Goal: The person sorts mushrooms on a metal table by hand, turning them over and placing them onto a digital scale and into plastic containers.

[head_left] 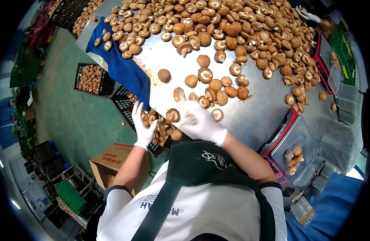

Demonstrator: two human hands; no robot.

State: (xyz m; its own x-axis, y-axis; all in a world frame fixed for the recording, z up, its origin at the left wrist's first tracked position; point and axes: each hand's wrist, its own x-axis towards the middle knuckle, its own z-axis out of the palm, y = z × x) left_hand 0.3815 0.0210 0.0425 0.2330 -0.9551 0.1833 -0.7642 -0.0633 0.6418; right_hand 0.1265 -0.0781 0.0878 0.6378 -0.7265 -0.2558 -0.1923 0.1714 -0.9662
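Observation:
My left hand [143, 125], in a white glove, is over the black crate [124, 105] below the table edge, its fingers apart and nothing in them. Mushrooms [164, 130] lie in that crate between my hands. My right hand [201, 122], also gloved, is above the near edge of the metal table [169, 94], blurred, its fingertips beside a few loose mushrooms [179, 94]. Whether it holds anything is hidden. One mushroom [173, 115] is at the table edge between the two hands. A large pile of mushrooms [233, 30] covers the far part of the table.
A blue cloth [126, 72] drapes over the table's left edge. Another crate of mushrooms [90, 79] and a cardboard box [112, 160] stand on the floor. At right are a scale [282, 140] bearing a packed tray [293, 160], and a co-worker's gloved hand [307, 15] at the far side.

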